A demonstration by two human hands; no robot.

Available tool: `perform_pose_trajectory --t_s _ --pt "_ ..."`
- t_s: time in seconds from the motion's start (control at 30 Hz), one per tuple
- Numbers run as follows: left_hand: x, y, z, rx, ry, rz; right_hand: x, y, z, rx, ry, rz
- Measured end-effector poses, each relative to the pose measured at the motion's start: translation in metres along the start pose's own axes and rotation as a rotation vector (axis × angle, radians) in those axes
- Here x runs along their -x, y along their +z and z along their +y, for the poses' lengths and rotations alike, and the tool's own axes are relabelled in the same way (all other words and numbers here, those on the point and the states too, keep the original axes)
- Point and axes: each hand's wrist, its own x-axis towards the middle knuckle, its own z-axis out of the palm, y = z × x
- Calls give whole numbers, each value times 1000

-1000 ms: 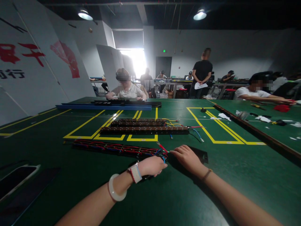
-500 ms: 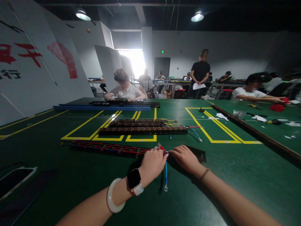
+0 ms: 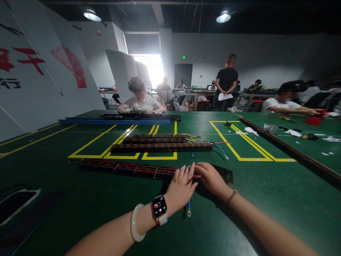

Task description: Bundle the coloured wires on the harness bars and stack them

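Note:
A long dark strip [image 3: 125, 168] with red and blue wires lies across the green table in front of me. Over its right end is my left hand [image 3: 182, 186], its fingers spread and resting on the wires. My right hand [image 3: 211, 178] is close beside it, fingers bent together at the wire ends; what they hold is hidden. A red wire tip [image 3: 196, 176] shows between the hands. Below them a blue wire with a ring terminal [image 3: 189, 212] hangs toward me over the table surface.
Further back, several dark strips [image 3: 162, 147] with coloured leads lie together over yellow tape outlines. A blue rail [image 3: 114, 121] lies beyond them. Another long strip [image 3: 287, 147] runs along the right, near paper scraps. At lower left is a phone-like object [image 3: 18, 204]. People sit across the table.
My left hand has moved right and its fingers have opened out flat over the wires. The red wire's ring terminal no longer stands up above them. My right hand has barely moved.

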Motion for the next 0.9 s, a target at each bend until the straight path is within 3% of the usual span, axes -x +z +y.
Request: perform_pose_trajectory --t_s 0.1,0.2,0.33,0.53,0.77,0.9 --pt "-1 3 -5 -53 36 0 5 -3 -7 -131 -1 140" --pt "-1 7 -10 -103 95 40 9 -7 -12 -142 -26 215" --pt "-1 15 -15 -177 126 87 7 -17 -18 -167 -20 424" --pt "-3 16 -18 -263 125 62 -5 -25 -35 -41 -246 293" --pt "-5 13 -19 -300 127 92 -12 -25 -13 8 42 182" --pt "-5 12 -18 -288 126 95 -9 -28 5 186 84 144"
